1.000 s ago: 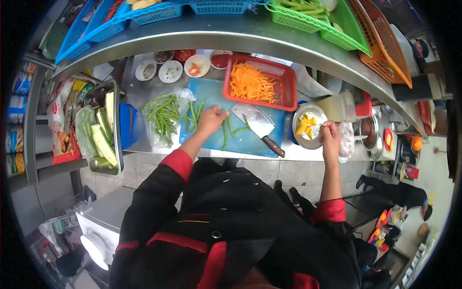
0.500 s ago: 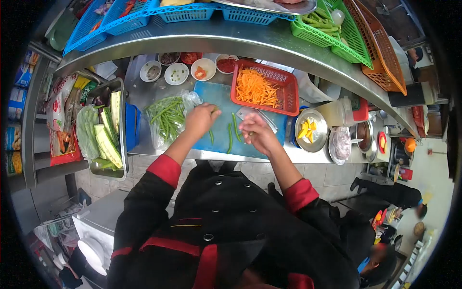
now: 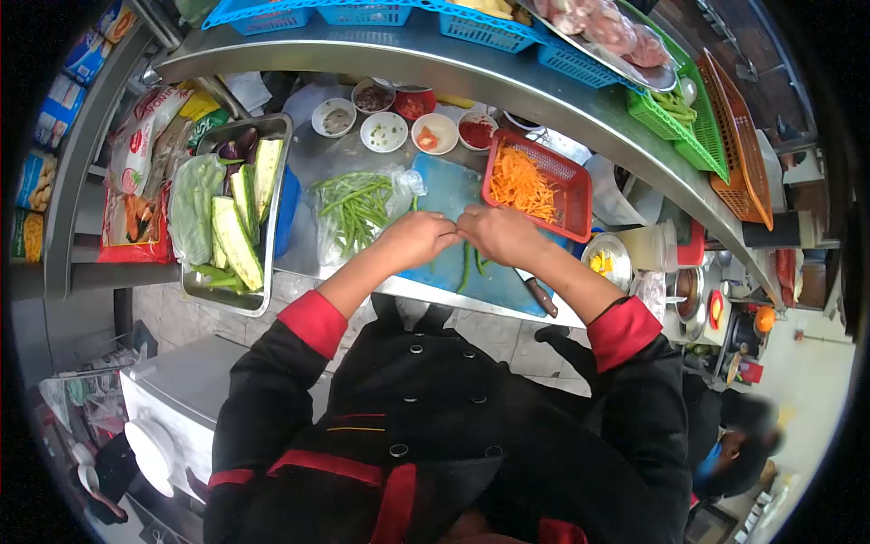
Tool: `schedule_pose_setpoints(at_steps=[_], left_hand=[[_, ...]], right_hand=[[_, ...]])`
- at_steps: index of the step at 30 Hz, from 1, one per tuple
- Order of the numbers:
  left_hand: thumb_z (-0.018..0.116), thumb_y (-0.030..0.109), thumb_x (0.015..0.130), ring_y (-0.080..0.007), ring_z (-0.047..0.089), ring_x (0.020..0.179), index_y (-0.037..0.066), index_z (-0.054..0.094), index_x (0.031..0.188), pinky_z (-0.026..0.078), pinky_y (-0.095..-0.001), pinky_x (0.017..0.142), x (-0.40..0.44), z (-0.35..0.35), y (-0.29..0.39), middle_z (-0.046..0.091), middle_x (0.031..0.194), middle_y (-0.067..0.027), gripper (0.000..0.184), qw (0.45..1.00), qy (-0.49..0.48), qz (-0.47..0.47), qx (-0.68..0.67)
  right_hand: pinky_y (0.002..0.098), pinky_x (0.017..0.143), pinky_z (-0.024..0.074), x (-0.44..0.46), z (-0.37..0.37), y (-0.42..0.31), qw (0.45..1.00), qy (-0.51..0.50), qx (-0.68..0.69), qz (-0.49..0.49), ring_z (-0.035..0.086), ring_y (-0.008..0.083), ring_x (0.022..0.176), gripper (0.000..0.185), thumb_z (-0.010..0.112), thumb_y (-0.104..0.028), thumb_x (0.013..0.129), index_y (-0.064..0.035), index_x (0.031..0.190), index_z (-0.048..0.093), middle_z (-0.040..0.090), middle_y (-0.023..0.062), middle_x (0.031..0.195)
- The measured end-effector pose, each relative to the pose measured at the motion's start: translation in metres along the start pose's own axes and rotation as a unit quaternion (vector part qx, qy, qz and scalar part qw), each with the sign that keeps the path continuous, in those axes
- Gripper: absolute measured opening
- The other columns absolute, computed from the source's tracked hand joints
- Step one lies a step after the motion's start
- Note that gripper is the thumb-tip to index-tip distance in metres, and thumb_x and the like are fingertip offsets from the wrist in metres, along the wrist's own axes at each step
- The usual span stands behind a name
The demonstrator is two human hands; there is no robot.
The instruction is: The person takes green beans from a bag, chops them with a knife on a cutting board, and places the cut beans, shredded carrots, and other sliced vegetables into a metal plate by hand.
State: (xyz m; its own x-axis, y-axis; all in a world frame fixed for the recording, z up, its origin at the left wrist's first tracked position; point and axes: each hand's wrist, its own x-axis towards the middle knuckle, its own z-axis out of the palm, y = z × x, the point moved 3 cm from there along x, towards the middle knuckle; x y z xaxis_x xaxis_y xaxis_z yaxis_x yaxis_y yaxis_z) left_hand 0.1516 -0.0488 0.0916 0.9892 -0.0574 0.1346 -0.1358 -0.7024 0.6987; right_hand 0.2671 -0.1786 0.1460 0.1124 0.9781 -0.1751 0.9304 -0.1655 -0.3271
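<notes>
My left hand [image 3: 417, 241] and my right hand [image 3: 501, 238] meet at the fingertips above the blue cutting board [image 3: 444, 177]. Both are closed in a pinch; whatever lies between the fingers is too small and hidden to make out. Below my right hand, several green beans [image 3: 467, 267] lie on the board. A knife [image 3: 541, 296] rests at the board's right side, its dark handle towards me and its blade partly covered by my right forearm. Left of my left hand is a clear plastic bag of green beans [image 3: 355, 207]. A red basket of shredded carrot [image 3: 524, 184] stands beyond my right hand.
Small bowls [image 3: 383, 132] line the back of the counter. A metal tray [image 3: 245, 304] of cut eggplant stands left; a steel bowl [image 3: 617, 251] with yellow pieces is right. Overhead runs a steel shelf [image 3: 399, 59] with baskets. People are at the lower right.
My hands were apart and have come together at the fingertips, over the board. The view has shifted, and the knife's handle now shows beside my right forearm.
</notes>
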Motion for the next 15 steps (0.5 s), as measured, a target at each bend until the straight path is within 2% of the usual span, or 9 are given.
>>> schedule_pose_setpoints(at_steps=[2,3,4,5,6,7,9,12,15], left_hand=[[0.062,0.021,0.098,-0.0302,0.068,0.081,0.003,0.071,0.097,0.056,-0.0401,0.073,-0.013,-0.011,-0.01,0.071,0.094,-0.0108,0.02,0.991,0.113,0.017,-0.063],[0.062,0.021,0.098,-0.0302,0.068,0.081,0.003,0.071,0.097,0.056,-0.0401,0.073,-0.019,-0.01,-0.012,0.071,0.094,-0.0108,0.02,0.991,0.117,0.014,-0.065],[0.06,0.02,0.1,-0.0245,0.068,0.08,0.003,0.071,0.098,0.056,-0.036,0.071,-0.026,-0.01,-0.023,0.071,0.094,-0.0088,0.02,0.943,0.171,-0.12,-0.259],[0.059,0.019,0.102,-0.0188,0.068,0.079,0.003,0.07,0.099,0.056,-0.0319,0.068,-0.036,-0.005,-0.033,0.071,0.094,-0.0067,0.02,0.838,0.215,-0.246,-0.438],[0.058,0.02,0.104,-0.012,0.066,0.081,0.003,0.066,0.109,0.056,-0.0263,0.068,-0.045,-0.003,-0.041,0.068,0.097,-0.0055,0.02,0.767,0.279,-0.243,-0.524],[0.058,0.02,0.104,-0.012,0.066,0.081,0.003,0.066,0.109,0.056,-0.0263,0.068,-0.057,0.003,-0.054,0.068,0.097,-0.0055,0.02,0.765,0.283,-0.244,-0.524],[0.059,0.022,0.103,-0.0149,0.066,0.08,0.004,0.061,0.119,0.057,-0.0278,0.07,-0.098,0.022,-0.09,0.065,0.097,-0.0076,0.024,0.588,0.426,-0.292,-0.623],[0.054,0.02,0.105,-0.0195,0.067,0.086,0.002,0.056,0.124,0.059,-0.0304,0.074,-0.163,0.057,-0.135,0.063,0.099,-0.0098,0.026,0.511,0.49,-0.389,-0.589],[0.054,0.019,0.104,-0.0216,0.067,0.086,0.001,0.056,0.122,0.059,-0.0314,0.078,-0.192,0.06,-0.135,0.062,0.095,-0.0089,0.025,0.482,0.509,-0.428,-0.57]], right_hand=[[0.0426,0.073,0.0553,0.011,0.003,-0.007,0.998,0.03,0.043,-0.019,0.069,0.0322,0.086,0.016,0.065,-0.019,0.093,-0.0031,0.096,0.067,0.067,0.015,0.094],[0.0384,0.074,0.0539,0.019,0.007,-0.008,0.977,0.1,0.189,0.022,0.068,0.0264,0.085,0.018,0.064,-0.019,0.095,-0.0022,0.097,0.067,0.068,0.0133,0.093],[0.0341,0.075,0.0526,0.027,0.014,-0.008,0.927,0.167,0.329,0.062,0.067,0.0206,0.083,0.019,0.063,-0.02,0.097,-0.0013,0.099,0.068,0.069,0.0115,0.091],[0.0341,0.075,0.0526,0.041,0.025,-0.015,0.929,0.162,0.328,0.059,0.067,0.0206,0.083,0.019,0.063,-0.02,0.097,-0.0013,0.099,0.068,0.069,0.0115,0.091],[0.0314,0.076,0.0508,0.057,0.037,-0.02,0.894,0.21,0.388,0.077,0.064,0.0167,0.083,0.02,0.063,-0.02,0.098,-0.0004,0.101,0.068,0.068,0.0094,0.09],[0.0288,0.077,0.049,0.072,0.049,-0.022,0.852,0.257,0.446,0.096,0.061,0.0128,0.084,0.021,0.062,-0.02,0.099,0.0004,0.103,0.068,0.068,0.0073,0.089],[0.0296,0.078,0.0488,0.106,0.053,-0.022,0.826,0.315,0.452,0.121,0.059,0.0121,0.084,0.018,0.061,-0.017,0.096,0.0005,0.097,0.066,0.066,0.0045,0.085],[0.0335,0.072,0.0489,0.164,0.024,-0.032,0.858,0.354,0.363,0.082,0.059,0.0166,0.073,0.021,0.065,-0.021,0.087,0.0004,0.086,0.063,0.063,0.0086,0.076],[0.0404,0.066,0.0503,0.232,0.022,-0.035,0.866,0.38,0.32,0.06,0.063,0.0291,0.067,0.025,0.067,-0.025,0.081,-0.0002,0.081,0.064,0.065,0.0156,0.073]])
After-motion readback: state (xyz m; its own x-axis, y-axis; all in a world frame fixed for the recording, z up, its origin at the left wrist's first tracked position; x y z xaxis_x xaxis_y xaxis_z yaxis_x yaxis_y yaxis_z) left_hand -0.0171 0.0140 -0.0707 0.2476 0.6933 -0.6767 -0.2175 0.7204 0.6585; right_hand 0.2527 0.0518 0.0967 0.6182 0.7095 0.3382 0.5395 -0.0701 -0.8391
